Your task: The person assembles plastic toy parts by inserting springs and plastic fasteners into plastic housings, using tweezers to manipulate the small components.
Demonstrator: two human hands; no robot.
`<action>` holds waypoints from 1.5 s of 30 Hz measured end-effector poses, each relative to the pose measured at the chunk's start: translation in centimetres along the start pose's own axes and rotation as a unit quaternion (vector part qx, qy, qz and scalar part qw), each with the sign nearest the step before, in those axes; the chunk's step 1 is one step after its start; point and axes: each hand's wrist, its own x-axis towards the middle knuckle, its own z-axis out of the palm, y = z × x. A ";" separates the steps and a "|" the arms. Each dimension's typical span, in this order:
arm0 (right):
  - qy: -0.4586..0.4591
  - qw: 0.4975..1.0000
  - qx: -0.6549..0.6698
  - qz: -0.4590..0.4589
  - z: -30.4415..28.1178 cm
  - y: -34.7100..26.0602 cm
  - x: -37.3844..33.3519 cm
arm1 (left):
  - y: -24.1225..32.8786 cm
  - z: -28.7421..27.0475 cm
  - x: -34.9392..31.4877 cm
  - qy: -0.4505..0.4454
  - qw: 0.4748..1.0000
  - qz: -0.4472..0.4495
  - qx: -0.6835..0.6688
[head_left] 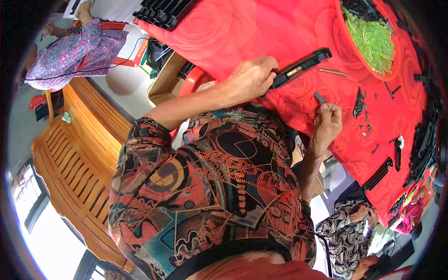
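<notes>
The patterned top [205,186] of the person was nearest. Ahead of it, the right hand [328,122] had its thumb and fingers pinched on a small grey strip [319,97], which stuck out beyond the thumb tip; a thin pin [336,102] showed at its fingertips. The left hand [252,78] had its fingers closed around the near end of a long black plastic housing [308,64], whose far end extended past the fingertips, slanting above the tablecloth [224,32]. A brass-coloured insert [294,71] sat in the housing, just beyond those fingers and clear of them.

Past the hands, a slim brown rod [334,72] lay near the housing's far end, and a pile of small black pieces [359,102] lay right of the right hand. Farther off stood a red bowl [380,78] of translucent yellow-green pieces [371,42].
</notes>
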 end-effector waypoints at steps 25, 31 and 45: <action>0.012 0.998 -0.046 -0.030 -0.8 1.2 1.0 | -0.6 2.2 3.0 -0.107 0.968 0.140 0.179; 0.004 0.998 -0.058 -0.028 -0.9 1.2 1.0 | -0.3 2.6 3.0 -0.025 0.974 0.164 0.155; 0.009 0.997 -0.071 -0.034 -1.2 1.3 1.3 | -0.8 -0.3 2.7 0.033 0.985 0.163 0.044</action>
